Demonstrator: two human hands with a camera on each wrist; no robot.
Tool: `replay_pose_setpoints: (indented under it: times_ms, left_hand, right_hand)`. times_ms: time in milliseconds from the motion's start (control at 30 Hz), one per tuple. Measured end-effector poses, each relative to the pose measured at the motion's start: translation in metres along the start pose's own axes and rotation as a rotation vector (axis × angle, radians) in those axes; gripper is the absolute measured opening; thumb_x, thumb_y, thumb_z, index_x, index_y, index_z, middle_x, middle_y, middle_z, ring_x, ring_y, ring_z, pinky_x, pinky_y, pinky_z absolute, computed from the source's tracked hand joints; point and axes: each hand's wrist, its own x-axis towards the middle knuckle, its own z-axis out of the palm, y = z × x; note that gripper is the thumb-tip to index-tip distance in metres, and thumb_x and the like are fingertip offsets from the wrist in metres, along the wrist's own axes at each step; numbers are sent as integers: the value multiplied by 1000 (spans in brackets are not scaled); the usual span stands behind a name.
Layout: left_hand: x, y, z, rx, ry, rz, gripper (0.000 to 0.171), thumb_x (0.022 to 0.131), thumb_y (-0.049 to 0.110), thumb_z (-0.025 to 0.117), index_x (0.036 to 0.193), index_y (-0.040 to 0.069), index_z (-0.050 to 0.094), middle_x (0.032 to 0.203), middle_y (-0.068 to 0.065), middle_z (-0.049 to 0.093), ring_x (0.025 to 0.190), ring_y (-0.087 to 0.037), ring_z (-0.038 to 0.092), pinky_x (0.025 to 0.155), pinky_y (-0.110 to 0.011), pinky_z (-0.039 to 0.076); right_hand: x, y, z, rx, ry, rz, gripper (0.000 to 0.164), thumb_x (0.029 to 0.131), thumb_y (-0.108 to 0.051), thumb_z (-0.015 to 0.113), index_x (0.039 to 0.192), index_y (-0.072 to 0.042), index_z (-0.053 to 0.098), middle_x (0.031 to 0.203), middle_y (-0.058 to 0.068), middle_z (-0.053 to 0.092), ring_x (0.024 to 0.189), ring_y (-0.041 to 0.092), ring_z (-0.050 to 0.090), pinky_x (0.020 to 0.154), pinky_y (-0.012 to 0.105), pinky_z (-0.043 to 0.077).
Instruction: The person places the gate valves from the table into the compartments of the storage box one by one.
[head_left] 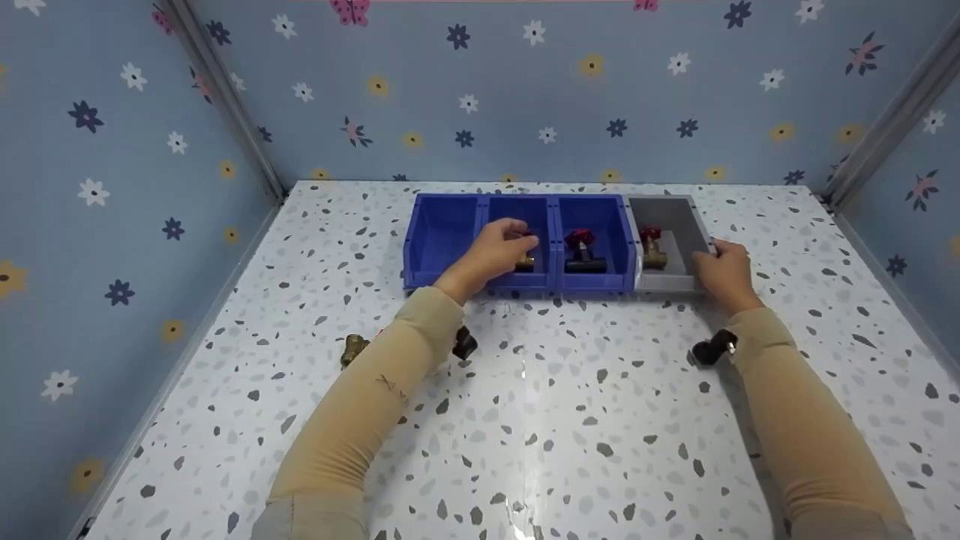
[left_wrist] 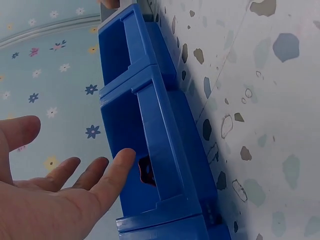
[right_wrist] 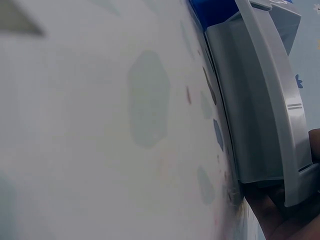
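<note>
My left hand (head_left: 491, 251) is over the second blue bin (head_left: 517, 281), fingers spread and loosely bent. In that bin lies a brass valve (head_left: 525, 263), partly covered by the hand; its red handwheel (left_wrist: 147, 171) shows below the fingertips in the left wrist view. At the row's right end my right hand (head_left: 727, 274) grips the side wall of the grey bin (head_left: 667, 283), thumb over the inner side. Inside the grey bin sits a brass valve (head_left: 655, 259) with a red handwheel. The third blue bin (head_left: 600, 283) holds a black valve (head_left: 584, 264) with a red handwheel.
The leftmost blue bin (head_left: 442, 279) adjoins the others. On the speckled table (head_left: 570, 435), a brass fitting (head_left: 353, 349) and a black piece (head_left: 465, 343) lie on either side of my left sleeve. Another black piece (head_left: 709, 349) lies by the right sleeve. Flowered walls (head_left: 525, 97) enclose the table.
</note>
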Motion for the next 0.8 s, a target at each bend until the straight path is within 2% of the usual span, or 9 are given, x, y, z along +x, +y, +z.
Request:
replay_pose_setpoints:
  times_ms: [167, 233, 333, 467, 600, 800]
  left_hand:
    - [-4, 1, -6, -16, -24, -11, 56, 112, 24, 62, 160, -1, 46, 154, -20, 57, 140, -38, 61, 118, -52, 54]
    - [-6, 1, -8, -23, -33, -13, 56, 112, 23, 62, 160, -1, 46, 153, -20, 57, 141, -39, 61, 119, -54, 53]
    - [-9, 1, -13, -41, -43, -8, 57, 112, 22, 62, 160, -2, 45, 154, -22, 57, 143, -41, 58, 120, -57, 51]
    - [-12, 0, -19, -40, -48, -7, 58, 112, 24, 63, 160, -1, 45, 156, -21, 56, 146, -40, 55, 121, -57, 50]
    - [-17, 0, -24, -21, -52, -8, 57, 111, 27, 64, 159, 0, 47, 156, -19, 56, 147, -38, 55, 120, -56, 51]
    - [-22, 0, -32, 6, -66, 22, 57, 111, 29, 64, 157, 0, 49, 156, -18, 56, 147, -40, 54, 118, -55, 54]
  right_hand:
    - [-1, -1, 1, -6, -4, 1, 53, 103, -15, 48, 150, 7, 60, 147, 26, 65, 125, 29, 63, 98, 30, 52]
    - [-1, -1, 1, -6, -7, 5, 53, 103, -16, 48, 149, 8, 59, 147, 27, 65, 125, 30, 63, 99, 32, 53]
    - [-2, -2, 1, 1, -9, 3, 53, 104, -16, 48, 150, 9, 58, 147, 29, 64, 128, 34, 64, 104, 40, 54]
    - [-1, -1, 1, 2, -12, 0, 53, 105, -15, 48, 151, 9, 57, 149, 30, 63, 131, 36, 63, 111, 48, 53]
    - [0, 1, 1, -3, -22, 16, 53, 105, -16, 47, 152, 8, 57, 150, 27, 63, 130, 33, 62, 113, 47, 53]
    - [1, 0, 0, 2, -17, 28, 54, 104, -16, 48, 152, 6, 58, 148, 27, 64, 127, 31, 63, 107, 42, 54]
